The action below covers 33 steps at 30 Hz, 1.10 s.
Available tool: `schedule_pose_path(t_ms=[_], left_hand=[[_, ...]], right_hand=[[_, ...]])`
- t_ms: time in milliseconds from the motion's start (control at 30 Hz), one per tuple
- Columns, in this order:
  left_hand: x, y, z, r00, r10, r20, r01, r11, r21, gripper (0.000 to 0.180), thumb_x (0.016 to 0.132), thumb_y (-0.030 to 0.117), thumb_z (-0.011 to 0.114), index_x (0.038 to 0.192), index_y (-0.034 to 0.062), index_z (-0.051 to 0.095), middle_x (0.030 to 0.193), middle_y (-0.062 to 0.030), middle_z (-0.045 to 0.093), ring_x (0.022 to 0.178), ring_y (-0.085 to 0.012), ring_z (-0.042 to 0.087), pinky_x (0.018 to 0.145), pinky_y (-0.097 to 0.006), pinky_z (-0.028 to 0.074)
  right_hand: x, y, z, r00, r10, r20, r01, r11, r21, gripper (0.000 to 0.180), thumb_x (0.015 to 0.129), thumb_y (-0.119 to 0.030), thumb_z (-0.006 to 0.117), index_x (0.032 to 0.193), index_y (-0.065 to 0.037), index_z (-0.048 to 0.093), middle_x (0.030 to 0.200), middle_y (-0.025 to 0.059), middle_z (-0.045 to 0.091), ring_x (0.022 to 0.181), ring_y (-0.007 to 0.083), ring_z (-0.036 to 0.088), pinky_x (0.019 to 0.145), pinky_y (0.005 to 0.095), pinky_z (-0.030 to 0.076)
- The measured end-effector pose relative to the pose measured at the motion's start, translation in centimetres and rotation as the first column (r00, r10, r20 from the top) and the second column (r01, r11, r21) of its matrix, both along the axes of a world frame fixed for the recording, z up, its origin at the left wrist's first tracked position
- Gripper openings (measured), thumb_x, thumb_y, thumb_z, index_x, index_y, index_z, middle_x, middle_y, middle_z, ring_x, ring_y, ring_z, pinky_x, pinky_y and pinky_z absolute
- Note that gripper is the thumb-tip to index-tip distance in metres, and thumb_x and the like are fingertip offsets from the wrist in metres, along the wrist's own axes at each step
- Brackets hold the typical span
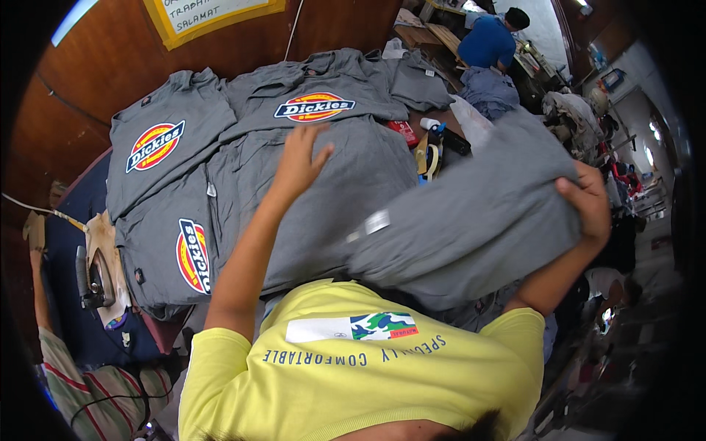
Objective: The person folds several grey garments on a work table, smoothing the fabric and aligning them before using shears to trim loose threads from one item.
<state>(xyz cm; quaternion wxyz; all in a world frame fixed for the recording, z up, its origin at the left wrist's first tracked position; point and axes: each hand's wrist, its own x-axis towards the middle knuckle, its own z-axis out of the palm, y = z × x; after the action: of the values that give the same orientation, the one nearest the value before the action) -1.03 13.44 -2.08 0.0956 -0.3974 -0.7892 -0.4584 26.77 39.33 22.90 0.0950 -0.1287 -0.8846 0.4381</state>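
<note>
My right hand (590, 202) grips the edge of a grey T-shirt (471, 213), which hangs in loose folds to the right of my chest and is slightly blurred. Its small white label shows at the left end. My left hand (300, 162) is raised with fingers apart and holds nothing, above a plain grey shirt (331, 191) spread on the table. Around it lie more grey shirts: one with a red, yellow and blue oval print (169, 110) at the far left, another with the same print (309, 73) at the back, and a third (162, 250) nearer on the left.
A clothes iron (95, 275) rests at the table's left end, by a person in a striped shirt (110, 389). Right of the shirts lie a tape roll (432, 160), a red packet (402, 132) and a dark bottle (454, 140). A person in blue (487, 42) sits farther back.
</note>
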Motion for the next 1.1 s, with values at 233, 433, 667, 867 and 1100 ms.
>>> schedule_pose_path(t_ms=[233, 433, 667, 867, 1100], left_hand=[[5.5, 1.9, -13.3, 0.948, 0.161, -0.273, -0.259, 0.890, -0.375, 0.042, 0.079, 0.028, 0.055, 0.118, 0.0150, 0.049, 0.126, -0.0134, 0.040, 0.117, -0.0331, 0.033, 0.092, -0.043, 0.029], [5.1, 1.5, -12.4, 0.960, 0.205, -0.189, -0.265, 0.881, -0.393, 0.041, 0.078, 0.028, 0.054, 0.117, 0.0158, 0.050, 0.127, -0.0105, 0.040, 0.119, -0.0303, 0.033, 0.093, -0.043, 0.027], [5.2, 1.9, -12.1, 0.962, 0.222, -0.157, -0.268, 0.875, -0.402, 0.038, 0.078, 0.026, 0.054, 0.114, 0.0151, 0.051, 0.127, -0.0089, 0.041, 0.119, -0.0287, 0.032, 0.094, -0.042, 0.027], [5.0, 1.9, -11.5, 0.970, 0.190, -0.150, -0.237, 0.876, -0.421, 0.038, 0.078, 0.025, 0.055, 0.114, 0.0149, 0.051, 0.128, -0.0083, 0.040, 0.120, -0.0284, 0.032, 0.094, -0.041, 0.028], [4.7, 0.9, -13.0, 0.984, 0.143, -0.108, -0.173, 0.911, -0.374, 0.041, 0.076, 0.023, 0.058, 0.116, 0.0162, 0.050, 0.129, -0.0090, 0.038, 0.120, -0.0299, 0.032, 0.095, -0.042, 0.029]], right_hand=[[-8.1, 24.3, 3.4, 0.956, -0.200, 0.214, -0.005, 0.720, 0.694, 0.025, 0.073, -0.014, 0.057, 0.091, 0.003, 0.059, 0.084, 0.0108, 0.062, 0.078, 0.0214, 0.057, 0.073, 0.0313, 0.043], [-23.3, 28.2, -1.6, 0.740, -0.529, -0.416, 0.619, 0.293, 0.728, 0.034, 0.079, -0.025, 0.050, 0.113, -0.022, 0.055, 0.102, 0.0153, 0.059, 0.095, 0.0335, 0.056, 0.081, 0.0405, 0.044], [-31.9, 25.6, -19.8, 0.899, -0.401, -0.174, 0.367, 0.476, 0.799, 0.032, 0.080, -0.013, 0.046, 0.109, -0.023, 0.057, 0.098, 0.0133, 0.060, 0.092, 0.0318, 0.057, 0.079, 0.0427, 0.045], [-33.6, 22.1, -31.8, 0.971, 0.186, 0.151, -0.235, 0.851, 0.470, 0.023, 0.080, -0.013, 0.053, 0.101, -0.012, 0.061, 0.096, 0.0131, 0.061, 0.093, 0.0302, 0.056, 0.078, 0.0364, 0.044], [-25.6, 6.9, -18.3, 0.915, 0.403, -0.025, -0.274, 0.664, 0.696, 0.024, 0.084, -0.017, 0.050, 0.103, -0.005, 0.058, 0.095, 0.0144, 0.062, 0.087, 0.0259, 0.060, 0.074, 0.0312, 0.044]])
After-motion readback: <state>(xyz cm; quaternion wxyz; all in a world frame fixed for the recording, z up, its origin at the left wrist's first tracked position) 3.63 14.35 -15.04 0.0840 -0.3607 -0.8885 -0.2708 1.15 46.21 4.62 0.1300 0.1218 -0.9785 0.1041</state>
